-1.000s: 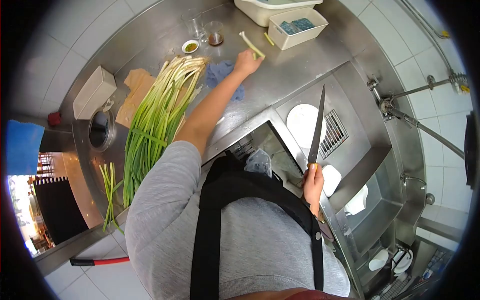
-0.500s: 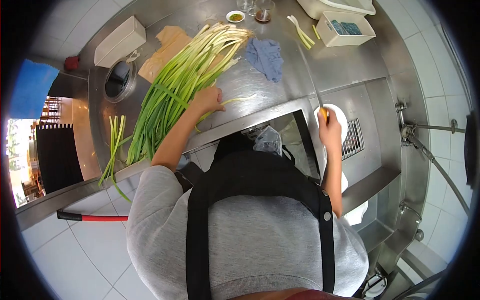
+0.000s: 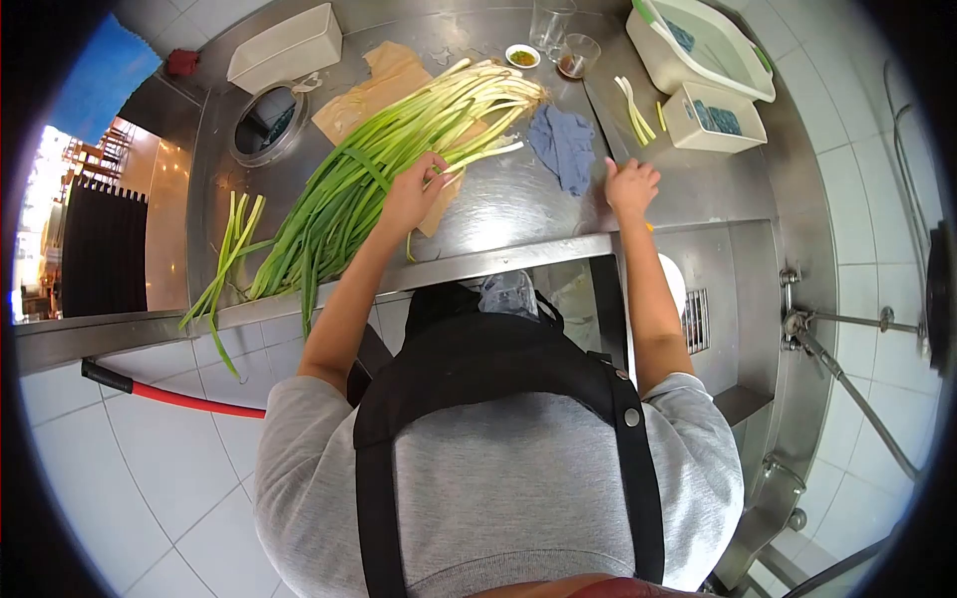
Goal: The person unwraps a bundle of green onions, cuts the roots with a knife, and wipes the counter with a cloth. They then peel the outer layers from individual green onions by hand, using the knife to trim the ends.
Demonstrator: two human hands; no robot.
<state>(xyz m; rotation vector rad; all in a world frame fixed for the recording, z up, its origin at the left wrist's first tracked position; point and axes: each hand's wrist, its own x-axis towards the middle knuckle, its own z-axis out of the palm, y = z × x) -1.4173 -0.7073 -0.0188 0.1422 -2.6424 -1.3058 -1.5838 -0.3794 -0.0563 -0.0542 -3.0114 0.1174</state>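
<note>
A large pile of spring onions (image 3: 349,204) lies across the steel counter, white ends to the upper right. My left hand (image 3: 411,195) is at the pile's near edge, thumb and fingers closed on a single spring onion (image 3: 488,155) whose white end points right. My right hand (image 3: 632,187) is over the counter's edge by the sink, fingers apart, with nothing visible in it. Beside that wrist shows a bit of orange handle (image 3: 649,227), mostly hidden by my arm. A blue cloth (image 3: 562,149) lies between my hands, farther back.
Two trimmed spring onion pieces (image 3: 632,110) lie near a white bin (image 3: 720,118) and a larger basin (image 3: 703,45). A sauce dish (image 3: 521,56) and glasses (image 3: 578,56) stand at the back. The sink (image 3: 743,289) is at the right; loose green stalks (image 3: 227,264) overhang the left edge.
My right hand has let go of the orange-handled tool and moved up and forward. A white-ended spring onion now shows in my left hand instead of a thin yellowish strand. The view has shifted.
</note>
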